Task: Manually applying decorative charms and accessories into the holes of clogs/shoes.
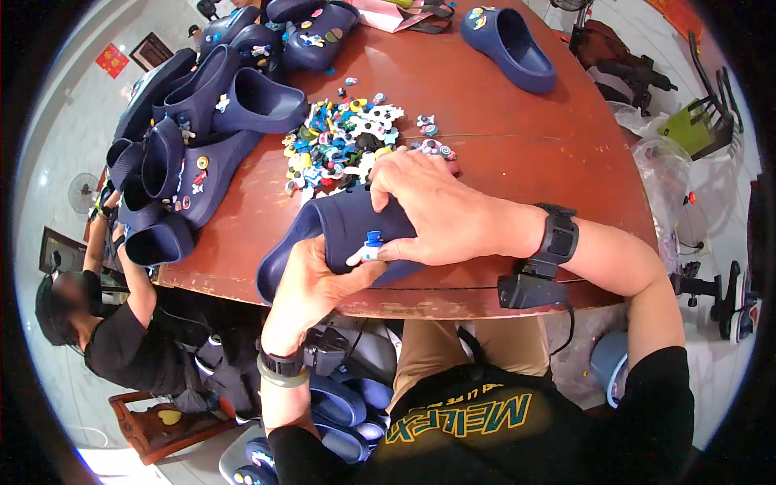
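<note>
A navy clog (292,244) lies near the table's front edge, its opening toward my left hand. My left hand (311,279) is closed on the clog, its fingers partly hidden inside the opening and its thumb outside. Beside that thumb, against the clog's upper, is a small white shoe charm (373,242) with a blue hat. My right hand (432,206) arches over the upper, its thumb against the charm and its fingers bent above the clog. Just beyond the clog is a heap of colourful loose shoe charms (339,141).
Several navy clogs with charms (214,174) are piled at left, and another clog (509,48) stands at far right on the brown table (558,153). A co-worker (121,331) sits at left. More clogs (339,404) lie below the table, and a blue bucket (609,368) stands at right.
</note>
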Tool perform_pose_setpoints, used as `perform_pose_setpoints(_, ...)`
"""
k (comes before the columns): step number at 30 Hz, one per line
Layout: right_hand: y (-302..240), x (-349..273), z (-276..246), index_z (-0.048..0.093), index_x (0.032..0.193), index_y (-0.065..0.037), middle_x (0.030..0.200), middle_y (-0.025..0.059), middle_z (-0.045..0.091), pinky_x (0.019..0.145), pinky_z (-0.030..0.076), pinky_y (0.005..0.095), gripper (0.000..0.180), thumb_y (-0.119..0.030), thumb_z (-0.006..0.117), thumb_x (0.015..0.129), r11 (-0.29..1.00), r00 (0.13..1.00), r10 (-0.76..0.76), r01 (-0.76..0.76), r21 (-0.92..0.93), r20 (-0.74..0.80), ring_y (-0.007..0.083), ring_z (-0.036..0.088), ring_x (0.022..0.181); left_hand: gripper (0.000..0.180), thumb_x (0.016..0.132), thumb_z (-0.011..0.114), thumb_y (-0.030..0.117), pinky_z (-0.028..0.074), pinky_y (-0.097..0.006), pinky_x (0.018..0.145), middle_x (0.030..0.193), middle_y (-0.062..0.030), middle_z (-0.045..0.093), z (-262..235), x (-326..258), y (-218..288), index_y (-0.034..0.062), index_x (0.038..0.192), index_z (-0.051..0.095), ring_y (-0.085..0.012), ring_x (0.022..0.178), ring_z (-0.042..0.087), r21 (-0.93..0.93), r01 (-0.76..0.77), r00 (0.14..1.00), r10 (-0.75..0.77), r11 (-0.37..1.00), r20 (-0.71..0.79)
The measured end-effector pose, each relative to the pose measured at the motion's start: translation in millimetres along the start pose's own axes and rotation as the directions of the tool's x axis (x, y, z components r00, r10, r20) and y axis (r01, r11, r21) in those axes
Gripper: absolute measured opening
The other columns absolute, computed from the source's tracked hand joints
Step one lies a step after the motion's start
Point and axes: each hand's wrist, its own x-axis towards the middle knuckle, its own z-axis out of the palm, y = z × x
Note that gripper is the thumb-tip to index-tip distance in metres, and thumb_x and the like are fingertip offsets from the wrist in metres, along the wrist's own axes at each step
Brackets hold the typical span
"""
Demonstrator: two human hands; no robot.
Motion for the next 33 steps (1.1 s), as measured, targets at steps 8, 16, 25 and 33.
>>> perform_pose_setpoints(8,6,2,0,0.051,0.089,-0.008,0.113,0.0139,0.049,0.091,0.035,0.0428,0.033,-0.018,0.078,0.073,0.990,0.991,-0.131,0.130,-0.062,-0.020,0.0329,0.048,0.108,0.030,0.085,0.074,0.012,0.049,-0.026,0.082,0.097,-0.0014,0.068,7,-2,2,-0.0005,0.111,0.064,-0.0062,0.089,0.058,-0.101,-0.094,0.994,0.089,0.990,-0.060)
perform_pose_setpoints(16,73,6,-66,0.064,0.083,0.001,0.076,0.0100,0.069,0.063,0.050,0.0320,0.015,-0.014,0.065,0.085,0.935,0.925,0.342,-0.318,-0.157,0.166,0.0200,0.066,0.066,0.023,0.082,0.077,0.011,0.052,-0.025,0.070,0.091,-0.0051,0.073,5,-25,-8,-0.0014,0.100,0.070,-0.0074,0.078,0.063,0.008,-0.058,0.996,0.057,0.998,0.074)
perform_pose_setpoints(25,86,1,-54,0.065,0.084,0.001,0.083,0.0136,0.068,0.071,0.050,0.0385,0.016,-0.014,0.062,0.087,0.877,0.907,0.397,-0.329,-0.350,0.142,0.0286,0.065,0.078,0.025,0.073,0.082,0.010,0.053,-0.028,0.067,0.088,-0.0085,0.073,11,-36,-24,0.0019,0.095,0.071,-0.0127,0.074,0.068,0.084,-0.318,0.948,0.317,0.945,0.023)
perform_pose_setpoints(33,95,-4,-54,0.066,0.085,-0.001,0.082,0.0208,0.063,0.073,0.050,0.0487,0.017,-0.018,0.062,0.086,0.844,0.968,0.244,-0.179,-0.505,0.064,0.0397,0.062,0.081,0.028,0.071,0.083,0.012,0.053,-0.030,0.068,0.092,-0.0099,0.073,12,-40,-27,0.0031,0.095,0.072,-0.0217,0.078,0.071,0.162,-0.418,0.907,0.421,0.894,0.014)
